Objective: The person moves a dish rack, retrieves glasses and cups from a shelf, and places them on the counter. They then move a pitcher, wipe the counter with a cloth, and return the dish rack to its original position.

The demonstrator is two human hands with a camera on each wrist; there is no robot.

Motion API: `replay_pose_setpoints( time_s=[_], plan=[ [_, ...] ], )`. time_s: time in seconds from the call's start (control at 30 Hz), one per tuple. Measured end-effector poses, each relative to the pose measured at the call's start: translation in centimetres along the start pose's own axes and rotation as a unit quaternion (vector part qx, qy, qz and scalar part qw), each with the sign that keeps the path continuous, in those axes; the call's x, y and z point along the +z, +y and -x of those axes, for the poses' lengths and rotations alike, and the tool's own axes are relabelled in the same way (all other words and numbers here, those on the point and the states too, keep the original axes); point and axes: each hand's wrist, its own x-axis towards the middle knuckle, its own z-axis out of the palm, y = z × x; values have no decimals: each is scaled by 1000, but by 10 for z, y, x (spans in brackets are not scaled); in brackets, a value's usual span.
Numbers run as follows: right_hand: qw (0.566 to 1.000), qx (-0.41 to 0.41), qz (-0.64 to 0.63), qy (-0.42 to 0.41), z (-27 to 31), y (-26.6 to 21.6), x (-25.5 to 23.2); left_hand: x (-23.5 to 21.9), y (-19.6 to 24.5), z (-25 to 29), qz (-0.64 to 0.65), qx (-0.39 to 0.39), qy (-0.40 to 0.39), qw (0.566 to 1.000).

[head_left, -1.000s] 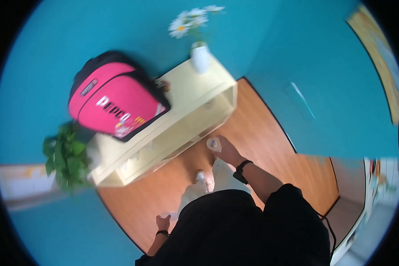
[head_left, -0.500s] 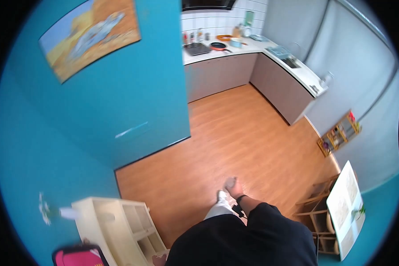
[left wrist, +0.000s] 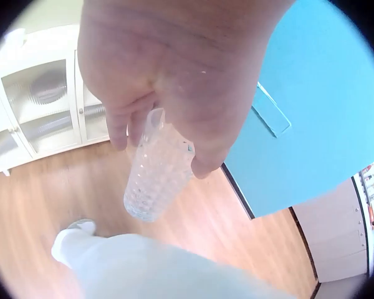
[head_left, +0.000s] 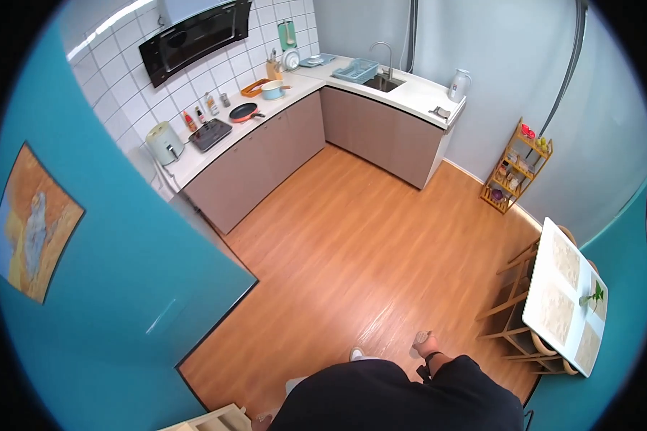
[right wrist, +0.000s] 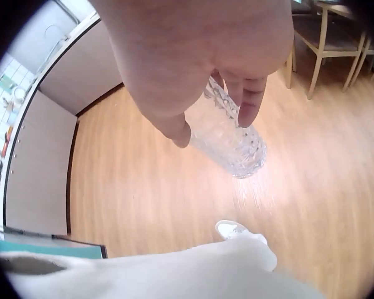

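Observation:
In the left wrist view, my left hand point(left wrist: 174, 75) grips a clear, textured drinking glass point(left wrist: 154, 180) near its rim, with the base hanging down over the floor. My right hand point(right wrist: 206, 68) holds another clear glass point(right wrist: 237, 149) with a cut pattern, its thumb on one side and fingers on the other. From the head view, the right hand point(head_left: 429, 345) is low at my right side, above the wood floor. Only a bit of the left hand point(head_left: 262, 422) shows at the bottom edge, beside the cream cabinet point(head_left: 219, 420).
A kitchen counter point(head_left: 428, 97) with a sink point(head_left: 383, 83) and a blue dish rack point(head_left: 356, 70) runs along the back. To the right stand a white dining table point(head_left: 553, 327) with chairs and a wooden shelf rack point(head_left: 514, 176). A blue wall point(head_left: 122, 251) juts out on the left.
My view has swung right, from the cabinet with the pink backpack and flower vase to the kitchen and dining table. Both hands stay low at my sides.

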Motion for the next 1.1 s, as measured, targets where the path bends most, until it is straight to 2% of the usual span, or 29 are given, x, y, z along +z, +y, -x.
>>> replay_pose_setpoints(
  time_s=[0.07,0.13,0.23,0.33,0.4,0.43,0.5,0.53,0.6,0.67,0.7,0.73,0.8,0.9,0.93,0.97,1.03,1.1],
  plan=[
    [1000,9,1,14,-25,-22,-14,2,49,-14,-6,-10,-29,1000],
    [996,-27,-85,28,-58,-39,-19,1,94,-30,-14,-19,-51,998],
    [992,-30,-116,44,-99,-77,-23,-7,157,-65,-20,-24,-69,997],
    [988,-28,-141,61,-147,-95,-16,-18,223,-122,-25,-27,-78,996],
    [989,-10,-120,80,-156,-122,-25,-21,267,-172,-36,-9,-83,996],
    [991,-8,-95,94,-161,-136,-30,-20,292,-200,-45,21,-84,995],
    [986,31,-132,102,-179,-142,-31,3,343,-275,-117,170,-49,977],
    [980,56,-163,96,-182,-150,-31,6,375,-307,-175,300,-5,938],
    [979,103,-144,96,-173,-194,-57,8,470,-362,-242,282,-168,913],
    [976,147,-130,94,-186,-227,-65,-7,585,-395,-342,485,-142,792],
    [977,137,-121,112,-199,-227,-61,-2,635,-416,-237,486,-180,822],
    [978,128,-111,126,-208,-229,-58,3,671,-429,-119,455,-209,857],
    [970,143,-136,140,-226,-244,-49,-4,767,-423,139,364,-242,889],
    [961,161,-175,143,-254,-304,-57,-23,910,-400,142,405,-210,879],
    [959,173,-185,130,-264,-321,-63,-23,941,-401,138,408,-212,877],
    [963,165,-164,139,-292,-308,-46,-20,971,-401,116,416,-195,881],
    [966,172,-153,122,-324,-329,-47,-17,1017,-400,93,425,-178,883],
    [973,180,-88,113,-370,-336,-43,-13,1058,-389,133,464,-229,845]
  ],
)
